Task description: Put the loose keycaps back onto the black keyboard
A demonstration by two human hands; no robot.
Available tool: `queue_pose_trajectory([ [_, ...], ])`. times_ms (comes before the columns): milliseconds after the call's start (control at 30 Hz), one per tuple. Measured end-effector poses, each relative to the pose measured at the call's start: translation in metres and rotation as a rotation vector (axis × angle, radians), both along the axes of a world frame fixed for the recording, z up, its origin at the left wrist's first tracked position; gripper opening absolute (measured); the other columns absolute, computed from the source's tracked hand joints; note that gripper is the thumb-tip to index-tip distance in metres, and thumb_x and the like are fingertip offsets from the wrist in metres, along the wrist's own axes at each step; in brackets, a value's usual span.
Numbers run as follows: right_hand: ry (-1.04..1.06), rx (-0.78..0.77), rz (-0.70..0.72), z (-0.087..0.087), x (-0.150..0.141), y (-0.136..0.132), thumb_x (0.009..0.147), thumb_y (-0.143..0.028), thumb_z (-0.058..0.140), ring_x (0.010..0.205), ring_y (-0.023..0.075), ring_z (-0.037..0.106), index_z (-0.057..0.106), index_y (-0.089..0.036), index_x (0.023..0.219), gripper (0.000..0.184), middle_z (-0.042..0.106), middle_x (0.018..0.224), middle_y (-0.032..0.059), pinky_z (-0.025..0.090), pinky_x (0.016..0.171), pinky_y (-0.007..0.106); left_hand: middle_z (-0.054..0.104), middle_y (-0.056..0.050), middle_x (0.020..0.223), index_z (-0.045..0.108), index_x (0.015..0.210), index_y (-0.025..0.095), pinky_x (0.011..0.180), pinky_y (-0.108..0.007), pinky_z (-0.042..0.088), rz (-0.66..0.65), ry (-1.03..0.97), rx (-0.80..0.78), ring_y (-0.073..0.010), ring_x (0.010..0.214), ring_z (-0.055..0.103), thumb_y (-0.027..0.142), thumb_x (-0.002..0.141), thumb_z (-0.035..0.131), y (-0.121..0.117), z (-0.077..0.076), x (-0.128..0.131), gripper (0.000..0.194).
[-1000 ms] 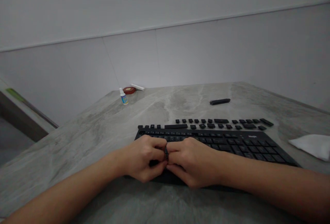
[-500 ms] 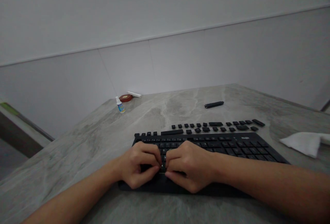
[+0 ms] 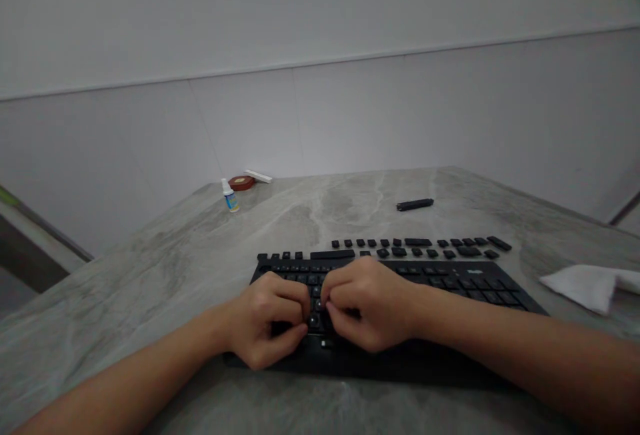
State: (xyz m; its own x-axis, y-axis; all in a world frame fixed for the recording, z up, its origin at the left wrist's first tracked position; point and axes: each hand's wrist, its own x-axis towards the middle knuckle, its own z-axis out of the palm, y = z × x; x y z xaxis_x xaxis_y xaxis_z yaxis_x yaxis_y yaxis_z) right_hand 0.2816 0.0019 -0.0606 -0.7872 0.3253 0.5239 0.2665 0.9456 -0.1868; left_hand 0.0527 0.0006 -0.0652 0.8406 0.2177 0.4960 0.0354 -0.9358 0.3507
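Observation:
A black keyboard lies on the grey marbled table, with bare key positions showing between my hands. My left hand rests over its left part, fingers curled and thumb tip close to the fingertips. Just beside it, my right hand is bent in a pinch low over the keys. Whatever either set of fingertips holds is too small and hidden to name. Behind the keyboard, several loose black keycaps lie in rows, along with a long space bar.
A black pen-like tool lies farther back. At the far left stand a small spray bottle, a reddish-brown box and a white strip. A white cloth lies to the right. A wall closes off the back.
My right hand has moved slightly up and back over the keys, its fingertips drawing closer together. My left hand has stayed nearly in place. The view has shifted a little.

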Motion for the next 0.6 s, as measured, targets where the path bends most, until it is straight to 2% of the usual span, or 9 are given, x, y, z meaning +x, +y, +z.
queue_pose_trajectory([
  [67,-0.043,-0.013,-0.175,0.015,0.004,0.022,0.084,-0.018,0.054,0.055,0.0102,0.051,0.059,-0.017,0.055,0.029,0.064,0.061,0.0022,0.037,0.056,0.025,0.061,-0.004,0.069,0.049,0.064,0.019,0.05,-0.026,0.039,0.005,0.022,-0.018,-0.0124,0.055,0.052,0.012,0.085,0.05,-0.001,0.0,0.001,0.022],
  [133,-0.083,-0.038,-0.447,0.026,0.009,0.048,0.086,-0.023,0.06,0.057,0.0113,0.053,0.065,-0.017,0.061,0.025,0.065,0.061,0.0013,0.038,0.061,0.026,0.061,-0.004,0.071,0.05,0.064,0.018,0.05,-0.026,0.039,0.011,0.038,-0.028,-0.0121,0.056,0.051,0.012,0.084,0.05,-0.002,0.001,0.002,0.022],
  [233,-0.051,-0.039,-0.609,0.021,0.015,0.081,0.089,-0.024,0.06,0.066,0.0153,0.06,0.073,-0.015,0.083,0.016,0.072,0.075,0.006,0.042,0.068,0.029,0.061,-0.004,0.071,0.051,0.064,0.018,0.049,-0.026,0.039,0.017,0.045,-0.054,-0.0122,0.055,0.05,0.012,0.083,0.05,-0.003,0.003,0.002,0.021],
  [300,-0.061,-0.043,-0.634,0.009,0.018,0.092,0.087,-0.019,0.061,0.077,0.0179,0.065,0.073,-0.016,0.087,0.013,0.075,0.086,0.0073,0.044,0.074,0.03,0.061,-0.004,0.071,0.051,0.064,0.018,0.049,-0.026,0.04,0.013,0.053,-0.064,-0.0125,0.055,0.05,0.013,0.083,0.05,-0.003,0.004,0.001,0.02],
  [400,-0.102,-0.051,-0.615,-0.005,0.02,0.094,0.084,-0.017,0.064,0.088,0.0198,0.067,0.074,-0.018,0.087,0.011,0.075,0.094,0.0058,0.046,0.08,0.03,0.061,-0.004,0.072,0.051,0.064,0.018,0.05,-0.026,0.04,0.008,0.063,-0.052,-0.0126,0.056,0.051,0.013,0.082,0.05,-0.003,0.004,0.0,0.019],
  [600,-0.181,-0.076,-0.588,-0.006,0.017,0.087,0.085,-0.021,0.066,0.092,0.0217,0.067,0.076,-0.019,0.084,0.01,0.076,0.094,0.0071,0.048,0.083,0.032,0.062,-0.004,0.074,0.053,0.064,0.018,0.05,-0.025,0.043,0.018,0.074,-0.036,-0.0121,0.055,0.051,0.013,0.082,0.052,-0.003,0.003,-0.001,0.019],
])
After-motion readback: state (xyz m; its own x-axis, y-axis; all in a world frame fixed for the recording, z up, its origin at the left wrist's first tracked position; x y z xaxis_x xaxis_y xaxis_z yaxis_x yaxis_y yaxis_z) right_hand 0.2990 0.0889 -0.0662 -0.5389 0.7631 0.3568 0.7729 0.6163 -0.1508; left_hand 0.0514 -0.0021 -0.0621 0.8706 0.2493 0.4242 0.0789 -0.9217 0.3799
